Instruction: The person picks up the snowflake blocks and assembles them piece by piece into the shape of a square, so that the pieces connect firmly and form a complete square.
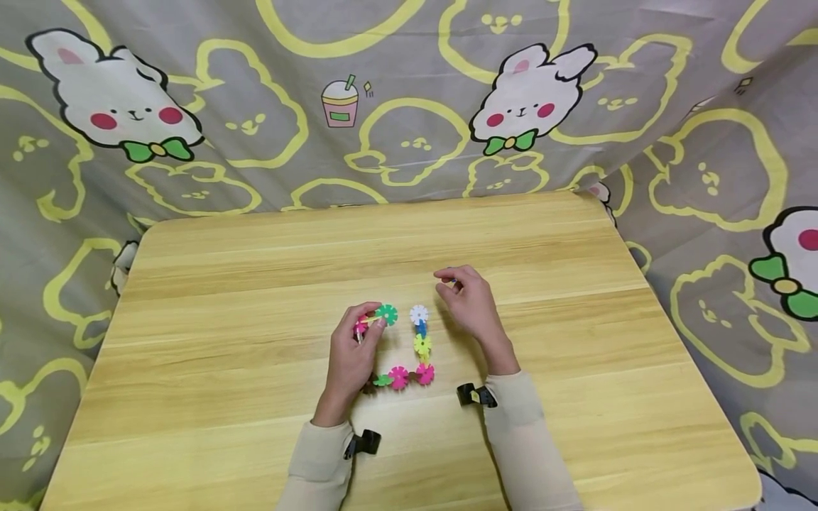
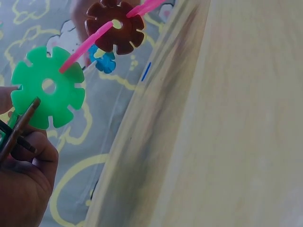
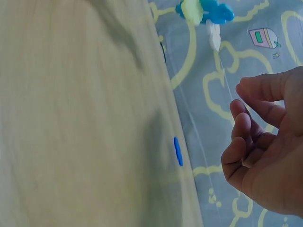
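A chain of plastic snowflake discs (image 1: 398, 377), slotted together in a U shape, hangs from my left hand (image 1: 350, 345). That hand grips its left side, with a green disc (image 1: 386, 314) at the fingertips and a pink disc (image 1: 361, 326) beside it. A white disc (image 1: 419, 314) ends the other side, above blue and yellow ones. In the left wrist view, a green disc (image 2: 47, 87) and a brown disc (image 2: 118, 33) are joined by a pink one. My right hand (image 1: 471, 301) holds nothing, fingers loosely bent, close to a loose blue disc (image 3: 178, 151) on the table.
The wooden table (image 1: 224, 341) has rounded corners and runs back to a grey curtain (image 1: 409, 64) printed with yellow outlines and rabbits. Black wrist cameras (image 1: 367, 441) sit on both sleeves.
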Tool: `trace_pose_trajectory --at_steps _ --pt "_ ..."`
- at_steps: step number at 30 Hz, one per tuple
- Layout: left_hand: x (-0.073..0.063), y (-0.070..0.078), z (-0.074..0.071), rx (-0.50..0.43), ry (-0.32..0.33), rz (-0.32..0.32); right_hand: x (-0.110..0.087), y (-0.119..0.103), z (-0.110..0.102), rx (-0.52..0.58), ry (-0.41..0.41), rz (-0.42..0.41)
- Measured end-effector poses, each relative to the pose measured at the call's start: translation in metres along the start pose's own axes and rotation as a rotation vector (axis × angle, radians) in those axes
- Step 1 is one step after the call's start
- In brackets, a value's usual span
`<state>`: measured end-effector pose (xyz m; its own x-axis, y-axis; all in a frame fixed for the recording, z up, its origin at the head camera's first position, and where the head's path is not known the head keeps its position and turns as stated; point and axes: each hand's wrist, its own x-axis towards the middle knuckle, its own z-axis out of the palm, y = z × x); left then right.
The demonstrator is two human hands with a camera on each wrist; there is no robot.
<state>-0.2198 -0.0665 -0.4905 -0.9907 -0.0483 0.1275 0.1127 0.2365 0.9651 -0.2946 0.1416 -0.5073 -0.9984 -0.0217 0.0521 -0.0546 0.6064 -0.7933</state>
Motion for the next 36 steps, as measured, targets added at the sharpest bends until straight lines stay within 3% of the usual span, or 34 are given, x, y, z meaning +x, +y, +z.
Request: trace_pose_trajectory --at_steps 9,23,31,36 --pt "0.000 -0.001 -0.001 0.005 0.001 -0.009 0.002 0.008 0.000 -0.016 -0.024 0.058" --pt "-0.001 -0.001 -0.001 0.007 -0.002 -0.020 0.005 0.018 0.001 -0.072 -0.153 0.196" --pt "0.000 -0.002 -0.001 0.000 0.000 -0.006 0.005 0.019 0.001 -0.152 -0.177 0.193" --pt "0.000 -0.004 -0.001 0.001 0.002 0.005 0.005 0.019 0.001 -0.168 -0.140 0.187"
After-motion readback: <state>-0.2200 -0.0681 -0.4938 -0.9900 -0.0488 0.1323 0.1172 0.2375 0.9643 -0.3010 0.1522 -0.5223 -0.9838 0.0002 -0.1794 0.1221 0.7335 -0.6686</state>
